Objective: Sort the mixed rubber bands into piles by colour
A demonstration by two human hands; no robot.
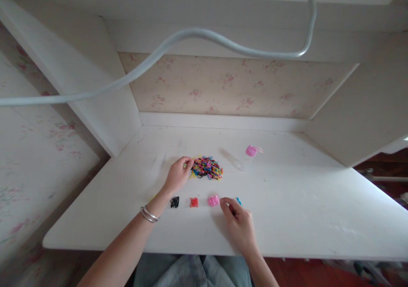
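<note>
A mixed heap of small coloured rubber bands [207,168] lies mid-table. At its left edge is my left hand [179,173], fingers pinched, with a yellowish rubber band [185,165] showing by the fingertips. Nearer me is a row of sorted piles: black bands [174,202], red bands [194,202], pink bands [213,200] and blue bands [239,201]. A bit of yellow [153,197] shows beside my left wrist, mostly hidden. My right hand [239,223] hovers just right of the pink pile with thumb and finger together; what they hold, if anything, cannot be made out.
A clear plastic tube or bag [234,160] lies right of the heap. Beyond it is a pink lid-like piece with a loop [251,151]. A pale cable [197,32] crosses above the white table [302,219], with side panels left and right.
</note>
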